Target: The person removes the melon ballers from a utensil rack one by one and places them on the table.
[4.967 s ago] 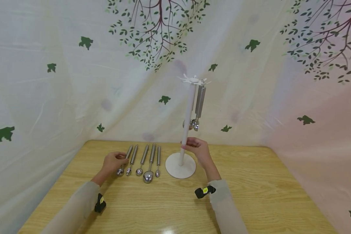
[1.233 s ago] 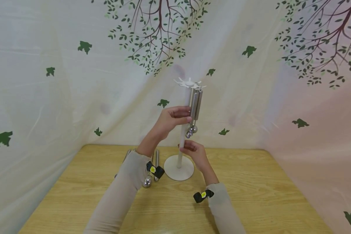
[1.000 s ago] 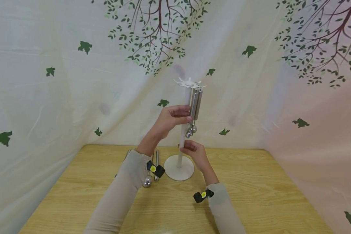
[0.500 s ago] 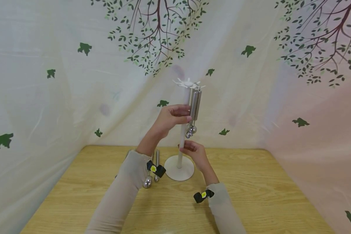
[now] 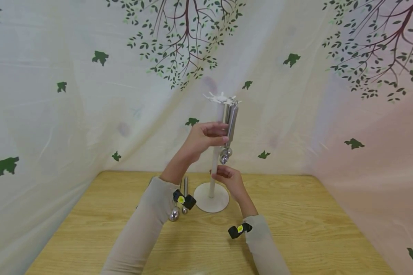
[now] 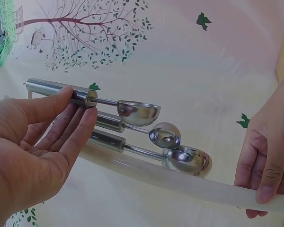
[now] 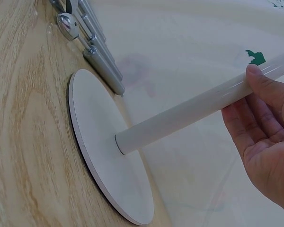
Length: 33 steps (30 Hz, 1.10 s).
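Note:
In the head view my left hand [image 5: 203, 139] is raised beside the upper part of a white stand [image 5: 220, 112]. Its thumb and fingers pinch the handle of a steel melon baller [image 6: 138, 113], whose round bowl points downward. Handles of other melon ballers [image 6: 187, 161] hang close by; the left wrist view shows two behind the held one. The top end of the held handle lies close to the white hook ring [image 5: 222, 98]; whether it hangs there cannot be told. My right hand [image 5: 232, 181] grips the lower pole [image 7: 184, 118] between thumb and fingers.
The round white base [image 5: 211, 205] stands on the wooden table [image 5: 296, 221]. Left of it lie several melon ballers [image 5: 174, 214], partly covered by my left forearm. A pale cloth backdrop [image 5: 151, 126] with printed trees and leaves hangs behind the table.
My left hand has carried a melon baller from the row on the table up to the stand. In the last half second it shifts slightly right. The right hand stays on the pole.

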Tool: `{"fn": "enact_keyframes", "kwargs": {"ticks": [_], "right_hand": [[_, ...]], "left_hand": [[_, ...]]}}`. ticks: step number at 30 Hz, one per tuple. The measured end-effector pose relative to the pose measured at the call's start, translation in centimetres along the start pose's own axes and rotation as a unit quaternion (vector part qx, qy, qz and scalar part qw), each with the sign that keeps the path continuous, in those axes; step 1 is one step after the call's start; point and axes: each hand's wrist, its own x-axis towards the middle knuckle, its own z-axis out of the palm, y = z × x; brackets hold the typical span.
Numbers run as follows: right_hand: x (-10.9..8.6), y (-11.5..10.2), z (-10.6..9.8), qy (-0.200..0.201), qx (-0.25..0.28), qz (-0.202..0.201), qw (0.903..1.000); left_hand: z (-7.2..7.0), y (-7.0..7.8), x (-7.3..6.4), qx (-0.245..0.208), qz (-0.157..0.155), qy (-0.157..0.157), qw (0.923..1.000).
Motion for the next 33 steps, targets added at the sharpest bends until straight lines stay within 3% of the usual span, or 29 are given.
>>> {"fn": "enact_keyframes", "kwargs": {"ticks": [11, 23, 33], "right_hand": [[0.0, 0.0, 0.1, 0.002, 0.005, 0.001, 1.0000], [-0.2, -0.1, -0.2, -0.011, 0.015, -0.006, 0.9998], [-0.6, 0.0, -0.5, -0.024, 0.021, -0.022, 0.9993]], "left_hand": [[-0.6, -0.7, -0.1, -0.020, -0.010, -0.010, 0.9997], [0.1, 0.4, -0.6, 0.004, 0.006, -0.030, 0.9995], [0.0, -0.9, -1.8, 0.004, -0.007, -0.025, 0.9997]]}}
